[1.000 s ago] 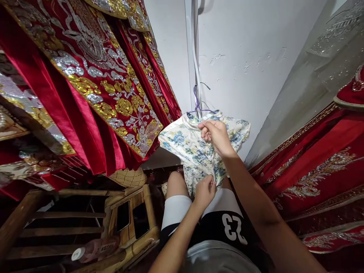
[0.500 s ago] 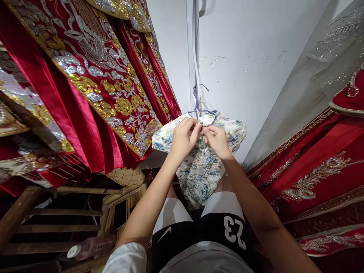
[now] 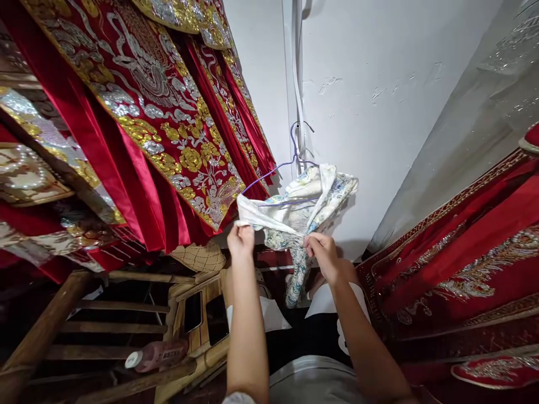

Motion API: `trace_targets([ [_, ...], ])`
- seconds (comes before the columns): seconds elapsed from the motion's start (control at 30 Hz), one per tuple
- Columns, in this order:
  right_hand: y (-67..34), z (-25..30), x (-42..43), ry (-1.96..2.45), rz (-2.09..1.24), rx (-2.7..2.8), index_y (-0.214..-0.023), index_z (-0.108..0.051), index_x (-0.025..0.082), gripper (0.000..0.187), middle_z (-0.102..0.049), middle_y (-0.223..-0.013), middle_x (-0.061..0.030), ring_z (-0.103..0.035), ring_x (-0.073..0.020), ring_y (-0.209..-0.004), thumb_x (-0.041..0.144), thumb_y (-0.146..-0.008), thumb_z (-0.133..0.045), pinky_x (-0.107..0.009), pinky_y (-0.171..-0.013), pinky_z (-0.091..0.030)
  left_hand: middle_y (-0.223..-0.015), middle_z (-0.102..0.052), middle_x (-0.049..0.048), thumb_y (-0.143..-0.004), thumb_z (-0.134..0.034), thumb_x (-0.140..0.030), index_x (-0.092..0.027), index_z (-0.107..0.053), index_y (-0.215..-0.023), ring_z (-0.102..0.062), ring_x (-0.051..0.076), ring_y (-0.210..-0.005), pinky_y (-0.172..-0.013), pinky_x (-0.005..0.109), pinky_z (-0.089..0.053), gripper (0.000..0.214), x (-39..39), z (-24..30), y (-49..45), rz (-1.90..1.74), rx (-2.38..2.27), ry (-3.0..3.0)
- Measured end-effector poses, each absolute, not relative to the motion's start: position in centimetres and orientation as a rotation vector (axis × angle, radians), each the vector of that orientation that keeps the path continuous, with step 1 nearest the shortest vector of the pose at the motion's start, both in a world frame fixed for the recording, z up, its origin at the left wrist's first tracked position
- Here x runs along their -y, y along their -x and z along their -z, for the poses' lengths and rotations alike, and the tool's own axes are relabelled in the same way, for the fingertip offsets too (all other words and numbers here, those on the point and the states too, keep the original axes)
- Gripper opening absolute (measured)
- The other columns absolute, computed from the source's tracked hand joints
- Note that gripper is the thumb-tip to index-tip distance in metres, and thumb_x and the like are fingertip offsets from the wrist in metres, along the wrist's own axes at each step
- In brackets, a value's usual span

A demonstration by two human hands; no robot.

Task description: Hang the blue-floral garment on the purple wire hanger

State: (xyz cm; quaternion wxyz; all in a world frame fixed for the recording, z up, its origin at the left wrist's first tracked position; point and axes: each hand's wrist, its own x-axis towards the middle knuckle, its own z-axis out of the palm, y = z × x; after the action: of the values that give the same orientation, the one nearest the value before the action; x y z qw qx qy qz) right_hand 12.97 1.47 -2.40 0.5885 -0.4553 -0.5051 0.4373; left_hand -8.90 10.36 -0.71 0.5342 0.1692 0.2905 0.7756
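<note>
The left hand (image 3: 241,242) was pinched on the white-lined edge of the floral garment (image 3: 303,210), and the right hand (image 3: 322,255) was closed on its bunched front, holding it spread open. It hung on a purple wire hanger (image 3: 269,171) against the white wall (image 3: 370,112), beside red embroidered robes (image 3: 160,129). Judging by this, the opening step was in hand; any next move called for easing cloth clear of the wire without snagging.

Red embroidered robes (image 3: 138,129) hanging left; wooden chair (image 3: 197,331), pink bottle (image 3: 155,354) below.
</note>
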Motion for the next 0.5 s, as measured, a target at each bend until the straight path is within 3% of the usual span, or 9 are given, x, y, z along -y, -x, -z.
trace_targets([
  [0.13, -15.5, 4.5, 0.4, 1.076, -1.135, 1.062, -0.055, -0.050, 0.025, 0.038, -0.040, -0.044, 0.0036, -0.030, -0.0122, -0.044, 0.047, -0.085, -0.056, -0.029, -0.047, -0.027, -0.077, -0.070, 0.0052, -0.097, -0.050, -0.016, -0.015, -0.065, -0.089, -0.068, 0.013, -0.073, -0.081, 0.026, -0.054, 0.017, -6.7, 6.0, 4.6, -1.758, -0.759, -0.275],
  [0.23, -19.6, 4.6, 2.1, 1.104, -1.354, 1.267, -0.053, -0.059, 0.023, 0.041, -0.044, -0.040, 0.0030, -0.027, -0.0102, -0.039, 0.050, -0.084, -0.063, -0.028, -0.044, -0.023, -0.076, -0.068, 0.0017, -0.089, -0.066, -0.019, -0.016, -0.064, -0.080, -0.067, 0.012, -0.072, -0.080, 0.023, -0.051, 0.009, -4.9, 7.7, 2.8, -1.726, -0.746, -0.274],
  [0.37, -23.6, 3.0, 3.9, 1.186, -1.654, 1.667, -0.075, -0.076, 0.017, 0.039, -0.063, -0.051, -0.0022, -0.045, -0.0120, -0.043, 0.054, -0.085, -0.069, -0.027, -0.047, -0.033, -0.075, -0.064, -0.0009, -0.078, -0.078, -0.026, -0.016, -0.063, -0.075, -0.063, 0.011, -0.073, -0.080, 0.022, -0.051, 0.018, -3.8, 6.2, 1.6, -1.690, -0.639, -0.366],
  [0.5, -22.7, 2.8, 3.5, 1.225, -1.305, 1.399, -0.095, -0.076, 0.021, 0.056, -0.074, -0.086, -0.0074, -0.065, -0.0212, -0.078, 0.073, -0.086, -0.060, -0.030, -0.066, -0.049, -0.071, -0.057, -0.0018, -0.079, -0.080, -0.041, -0.017, -0.062, -0.076, -0.057, 0.012, -0.067, -0.070, 0.023, -0.050, 0.030, -1.5, 2.9, -0.9, -1.546, -0.474, -0.679],
])
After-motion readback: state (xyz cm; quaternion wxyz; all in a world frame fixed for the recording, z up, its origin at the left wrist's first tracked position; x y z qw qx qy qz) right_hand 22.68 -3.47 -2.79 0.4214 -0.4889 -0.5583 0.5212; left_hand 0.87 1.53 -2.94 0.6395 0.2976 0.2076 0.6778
